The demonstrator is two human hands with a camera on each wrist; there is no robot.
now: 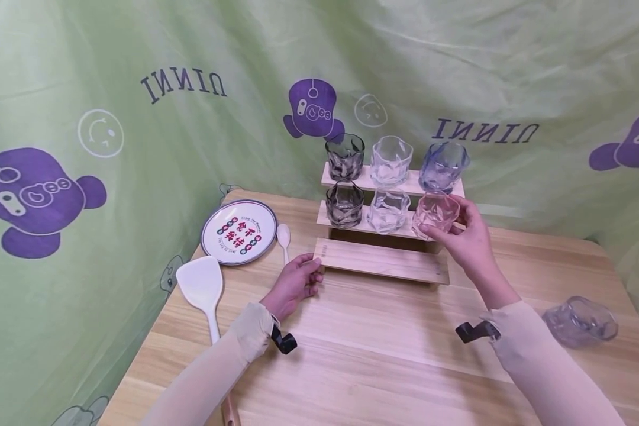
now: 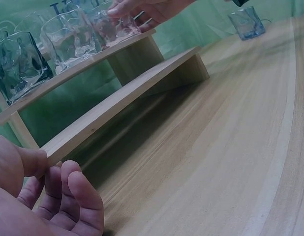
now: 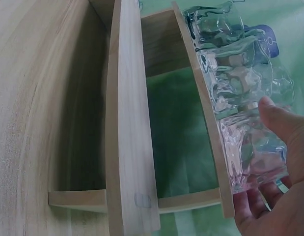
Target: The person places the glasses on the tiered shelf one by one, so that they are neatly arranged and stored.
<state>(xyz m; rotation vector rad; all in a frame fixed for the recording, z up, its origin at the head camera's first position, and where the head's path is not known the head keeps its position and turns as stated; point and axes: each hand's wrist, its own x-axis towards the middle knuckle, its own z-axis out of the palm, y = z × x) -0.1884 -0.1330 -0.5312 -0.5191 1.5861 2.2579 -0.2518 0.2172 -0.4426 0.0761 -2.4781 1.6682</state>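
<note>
My right hand holds a pinkish glass at the right end of the middle step of a three-step wooden rack. In the right wrist view, thumb and fingers lie around that glass, whose base is at the step. My left hand pinches the left end of the rack's lowest step, thumb on top and fingers beneath. Beside the pink glass stand a clear glass and a dark grey glass. The top step carries another dark glass, a clear glass and a bluish glass.
A further bluish glass stands on the wooden table at the right. On the left are a plate with red lettering, a small white spoon and a white spatula. Green printed cloth hangs behind the table.
</note>
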